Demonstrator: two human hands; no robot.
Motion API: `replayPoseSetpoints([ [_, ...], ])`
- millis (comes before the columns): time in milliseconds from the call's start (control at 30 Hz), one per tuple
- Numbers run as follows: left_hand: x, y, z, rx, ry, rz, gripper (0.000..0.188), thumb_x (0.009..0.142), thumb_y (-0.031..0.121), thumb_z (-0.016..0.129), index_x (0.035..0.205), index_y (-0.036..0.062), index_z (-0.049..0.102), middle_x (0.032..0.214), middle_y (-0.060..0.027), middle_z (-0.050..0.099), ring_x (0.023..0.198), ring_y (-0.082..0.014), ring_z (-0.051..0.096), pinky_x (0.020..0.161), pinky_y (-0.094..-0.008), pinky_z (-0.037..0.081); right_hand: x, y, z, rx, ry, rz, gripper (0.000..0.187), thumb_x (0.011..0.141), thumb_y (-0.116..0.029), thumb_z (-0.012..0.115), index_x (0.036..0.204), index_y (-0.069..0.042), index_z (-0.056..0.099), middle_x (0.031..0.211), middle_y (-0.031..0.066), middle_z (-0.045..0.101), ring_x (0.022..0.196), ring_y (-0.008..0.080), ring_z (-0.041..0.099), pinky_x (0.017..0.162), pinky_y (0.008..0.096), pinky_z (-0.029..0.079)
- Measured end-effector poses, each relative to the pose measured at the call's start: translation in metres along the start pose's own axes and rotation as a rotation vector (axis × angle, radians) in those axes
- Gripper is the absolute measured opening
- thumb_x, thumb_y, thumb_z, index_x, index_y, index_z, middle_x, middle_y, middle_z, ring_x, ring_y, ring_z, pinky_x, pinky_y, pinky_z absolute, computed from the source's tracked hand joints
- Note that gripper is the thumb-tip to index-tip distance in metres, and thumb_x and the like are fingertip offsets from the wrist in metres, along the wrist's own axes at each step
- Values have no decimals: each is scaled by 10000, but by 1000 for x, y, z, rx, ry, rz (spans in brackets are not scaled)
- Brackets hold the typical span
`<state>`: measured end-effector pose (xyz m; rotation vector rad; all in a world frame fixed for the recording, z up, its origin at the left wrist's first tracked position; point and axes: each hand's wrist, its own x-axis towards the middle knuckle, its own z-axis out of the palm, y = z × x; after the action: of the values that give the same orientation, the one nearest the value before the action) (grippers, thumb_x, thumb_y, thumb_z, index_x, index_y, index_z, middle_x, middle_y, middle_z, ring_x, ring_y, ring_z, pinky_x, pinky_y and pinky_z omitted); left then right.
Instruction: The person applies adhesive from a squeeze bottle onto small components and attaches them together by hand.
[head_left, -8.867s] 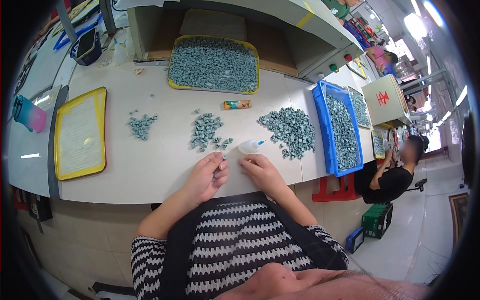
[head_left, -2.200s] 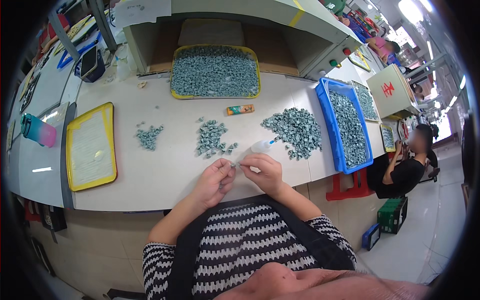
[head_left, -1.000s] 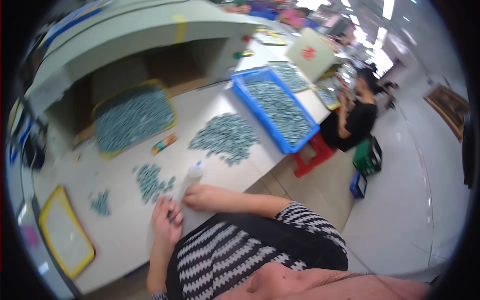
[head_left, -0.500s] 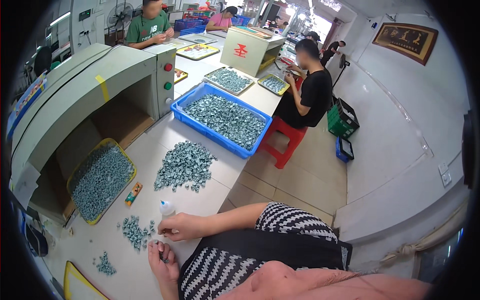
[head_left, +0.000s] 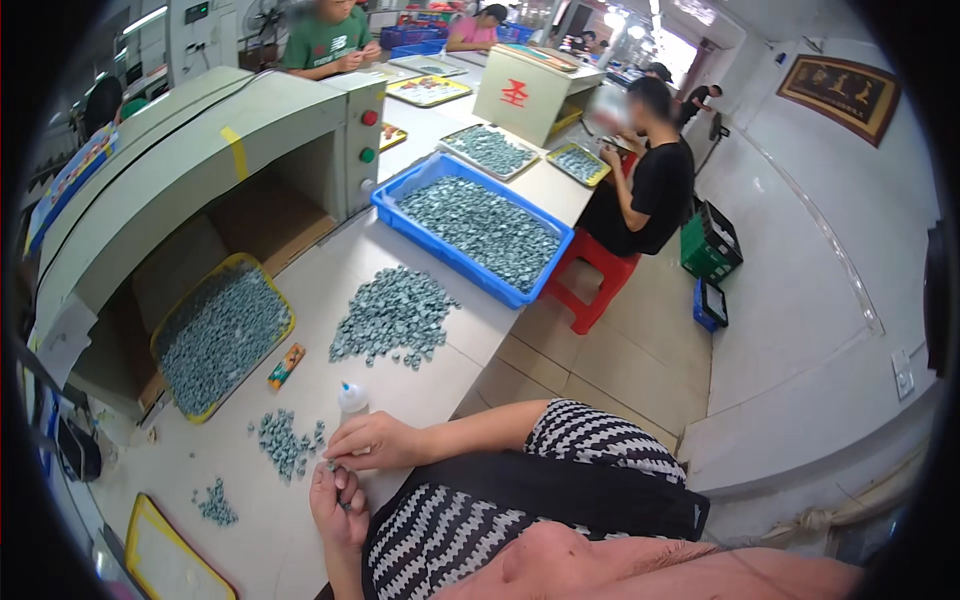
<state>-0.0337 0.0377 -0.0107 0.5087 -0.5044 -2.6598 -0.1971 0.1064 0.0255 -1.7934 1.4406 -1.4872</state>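
Observation:
My left hand (head_left: 338, 505) is closed, palm up, with a small grey-green bead-like piece (head_left: 333, 466) at its fingertips and more dark pieces showing under the curled fingers. From the right, my right hand (head_left: 378, 440) meets it, its thumb and fingers pinched together at that piece. Whether the right fingers hold a piece of their own is too small to tell. Just behind the right hand stands a clear squeeze bottle (head_left: 353, 398) with a blue tip. Beside both hands lies a small pile of grey-green pieces (head_left: 285, 442), with a smaller cluster (head_left: 216, 504) nearer the left.
A larger heap (head_left: 393, 315) lies farther back, before a full blue bin (head_left: 553, 272). At left, a yellow-rimmed tray (head_left: 291, 318) of pieces sits in the mouth of a grey machine (head_left: 280, 110). An orange-green packet (head_left: 287, 366) lies near it. Co-workers sit along the table.
The whole view has shifted, so the table appears farther right and up. My right hand's fingertips have come down onto the left hand's fingertips, where a gap showed before.

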Motion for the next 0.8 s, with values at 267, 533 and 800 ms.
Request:
replayPoseSetpoints([
  [267, 7, 6, 11, 43, 114, 59, 90, 941, 157, 450, 880, 93, 434, 713, 19, 405, 530, -48, 328, 421, -182, 254, 7, 9, 5, -134, 54, 30, 180, 748, -44, 677, 924, -23, 653, 885, 96, 644, 760, 215, 632, 663, 285, 518],
  [533, 9, 7, -4, 38, 89, 108, 96, 922, 164, 505, 873, 87, 476, 717, 13, 456, 528, -41, 320, 427, -184, 248, 15, 16, 18, -253, 28, -96, 193, 723, -10, 682, 915, -10, 664, 871, 106, 647, 739, 205, 646, 644, 273, 534],
  [800, 9, 10, -6, 21, 78, 95, 124, 926, 185, 506, 857, 91, 462, 728, 17, 444, 535, -45, 311, 425, -173, 246, 17, 19, 19, -336, 58, -204, 185, 721, -22, 693, 901, -6, 653, 863, 102, 647, 698, 205, 639, 602, 272, 524],
])
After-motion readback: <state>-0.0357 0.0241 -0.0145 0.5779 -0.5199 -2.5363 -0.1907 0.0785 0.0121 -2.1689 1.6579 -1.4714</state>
